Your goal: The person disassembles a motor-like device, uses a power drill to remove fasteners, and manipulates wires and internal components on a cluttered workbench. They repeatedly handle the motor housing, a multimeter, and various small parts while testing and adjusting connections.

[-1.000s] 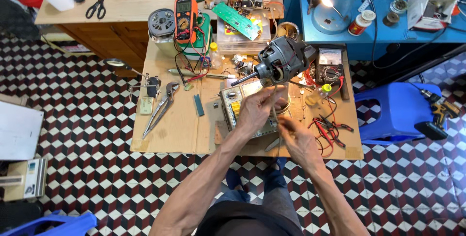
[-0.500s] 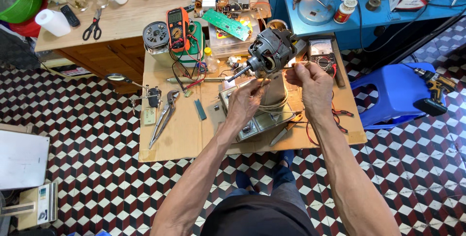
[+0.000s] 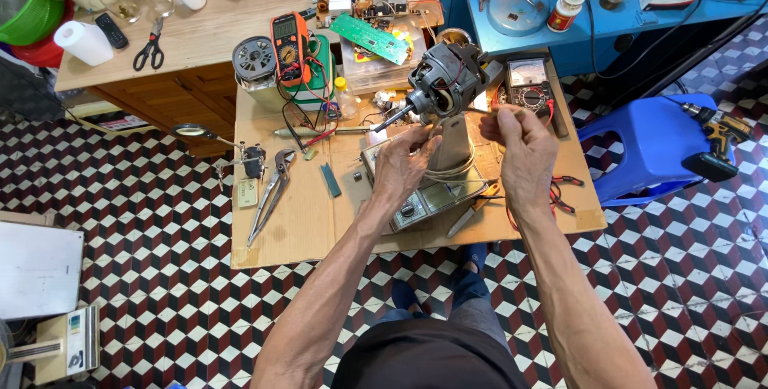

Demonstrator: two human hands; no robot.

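Observation:
A grey fan motor (image 3: 444, 81) with bare copper windings and a shaft pointing left sits on a pale neck (image 3: 454, 145) above a base with knobs (image 3: 424, 201), all on a low wooden table (image 3: 296, 229). My left hand (image 3: 402, 169) has its fingers curled against the neck just under the motor. My right hand (image 3: 524, 139) is raised to the right of the motor, thumb and fingers pinched on a thin wire (image 3: 490, 111) that runs from it. An analog meter (image 3: 528, 85) lies just behind that hand.
An orange multimeter (image 3: 290, 37), a green circuit board (image 3: 372, 37) and a round motor part (image 3: 254, 59) crowd the back. Large pliers (image 3: 270, 191) lie at the left, red-handled pliers (image 3: 564, 191) at the right. A blue stool (image 3: 648, 145) with a drill (image 3: 716, 143) stands alongside.
My right hand has risen from the table's front edge to beside the motor and pinched a wire. My left hand stays at the neck. The view has shifted.

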